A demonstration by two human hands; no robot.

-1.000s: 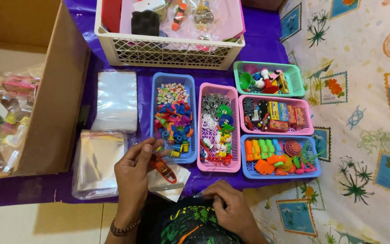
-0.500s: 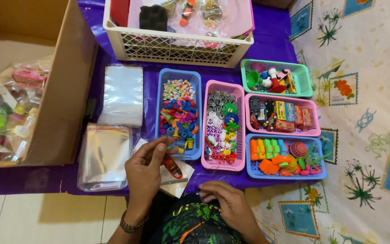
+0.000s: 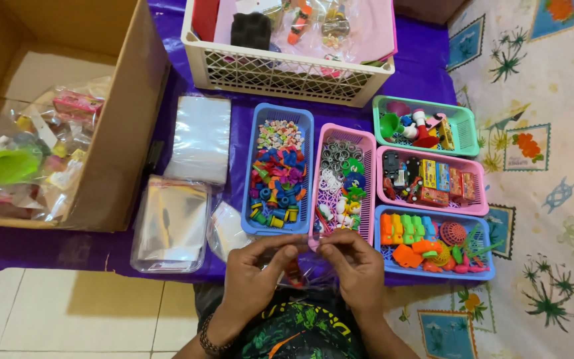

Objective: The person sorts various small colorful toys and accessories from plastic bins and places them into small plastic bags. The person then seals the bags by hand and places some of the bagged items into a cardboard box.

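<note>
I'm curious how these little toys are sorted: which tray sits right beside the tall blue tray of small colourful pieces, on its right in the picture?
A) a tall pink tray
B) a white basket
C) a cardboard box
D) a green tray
A: the tall pink tray stands edge to edge with the tall blue tray, while the green tray lies further right and the white basket sits behind them.

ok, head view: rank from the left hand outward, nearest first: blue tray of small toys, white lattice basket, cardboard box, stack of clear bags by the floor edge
1. Stack of clear bags, just left of the left hand.
2. Blue tray of small toys, right above the hand; too close to the bags to rank firmly.
3. Cardboard box, farther left.
4. White lattice basket, at the top, farthest.
</note>
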